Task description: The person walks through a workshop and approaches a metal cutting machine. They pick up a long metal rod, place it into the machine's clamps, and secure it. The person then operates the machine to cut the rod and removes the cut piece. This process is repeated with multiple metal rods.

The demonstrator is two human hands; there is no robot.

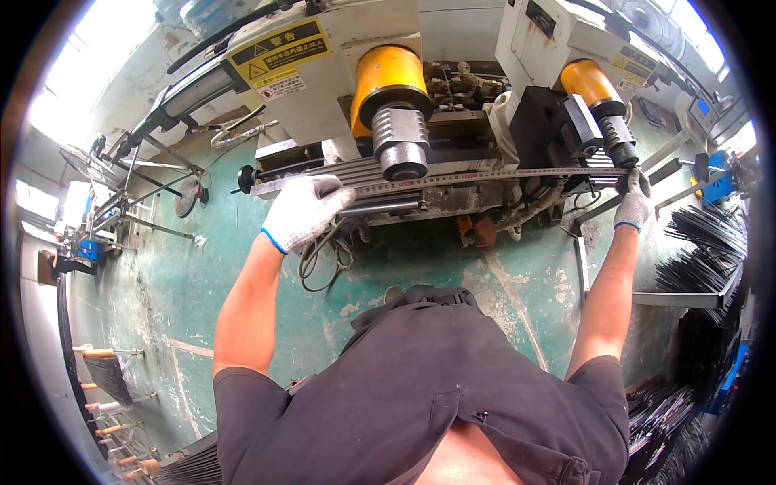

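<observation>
A long measuring tape [501, 175] stretches across the front of the machine, passing just below its two yellow cylinders. At the tape's left end, my left hand [303, 212], in a white knitted glove with a blue cuff, pinches the strip between thumb and fingers. My right hand [634, 202], gloved the same way, is closed around the right end; a small dark part shows beside its fingers, too small to make out. Steel spindles with ribbed collars, one at the left [400, 139] and one at the right [618, 139], stick out above the tape.
The machine [461, 190] spans the width before me, with a yellow cylinder [390, 77] and a second cylinder [590, 83]. Bundles of black rods [699, 250] lie on a metal rack [679, 300] at right. A looped cable [323, 263] hangs below my left hand. Metal stands [149, 186] occupy the left.
</observation>
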